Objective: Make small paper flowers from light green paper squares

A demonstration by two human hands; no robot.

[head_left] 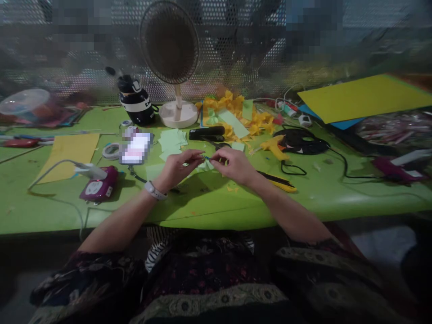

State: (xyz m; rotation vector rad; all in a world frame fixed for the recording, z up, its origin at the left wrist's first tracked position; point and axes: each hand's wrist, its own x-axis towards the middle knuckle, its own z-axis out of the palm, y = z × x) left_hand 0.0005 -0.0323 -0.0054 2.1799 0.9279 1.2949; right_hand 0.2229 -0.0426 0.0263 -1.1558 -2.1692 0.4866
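Two hands share one pinch: the left hand (178,167) and right hand (233,164) grip a tiny blue-green piece (207,158) between them over the table (216,213), presumably to steady it, while paper slips (171,141) and a black tool (206,133) lie just beyond, apparently for easy reach.

From the wearer's head we look forward and down, close over the bare left hand (177,168) and bare right hand (234,164), across the glossy green table (219,210) to the grey perforated screen (219,74).
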